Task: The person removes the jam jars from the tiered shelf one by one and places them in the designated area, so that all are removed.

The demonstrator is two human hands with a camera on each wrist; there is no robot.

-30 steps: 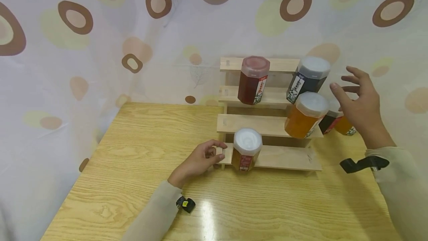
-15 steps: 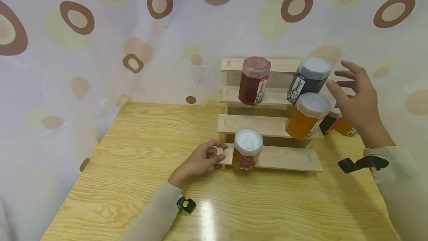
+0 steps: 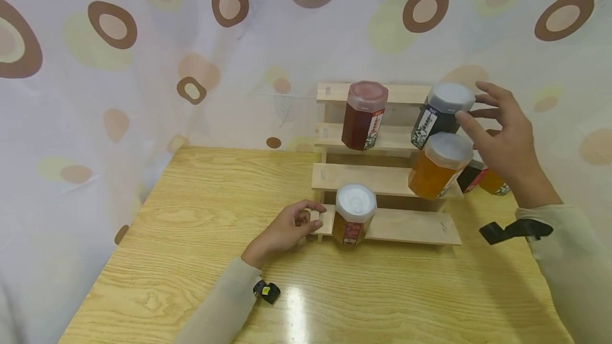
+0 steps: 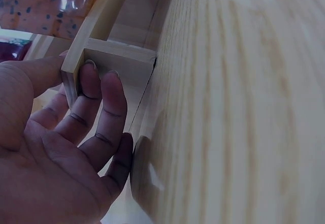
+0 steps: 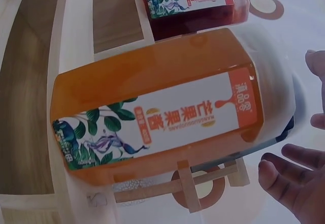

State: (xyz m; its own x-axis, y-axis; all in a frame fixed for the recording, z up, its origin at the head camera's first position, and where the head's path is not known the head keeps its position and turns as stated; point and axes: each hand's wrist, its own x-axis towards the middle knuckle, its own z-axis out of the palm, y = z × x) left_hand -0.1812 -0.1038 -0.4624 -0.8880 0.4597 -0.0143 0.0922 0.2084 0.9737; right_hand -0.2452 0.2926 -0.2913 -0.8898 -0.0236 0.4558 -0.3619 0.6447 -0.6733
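Observation:
My left hand (image 3: 284, 227) pinches the left end of the lowest board of a tiered wooden rack (image 3: 406, 225). In the left wrist view, its fingers (image 4: 112, 102) curl under the board with the thumb on the other face. My right hand (image 3: 511, 139) has its fingers spread beside a dark jam jar (image 3: 423, 127) with a whitish lid, high on the rack's right side; the thumb tip overlaps this jar in the head view. Below it stands an orange mango jam jar (image 3: 430, 177), large in the right wrist view, where the right fingers (image 5: 284, 181) are apart from its lid.
A red jam jar (image 3: 357, 129) stands upper left on the rack, and an amber jar (image 3: 351, 227) on the lowest board near my left hand. Behind the right arm, a dark jar (image 3: 470, 177) and another orange jar (image 3: 492, 181) stand on the wooden table (image 3: 201, 200). A patterned curtain (image 3: 143, 121) hangs behind.
My right hand has moved left, and slightly up, toward the dark jam jar's lid. The left hand keeps its grip on the rack, and the jars have not moved.

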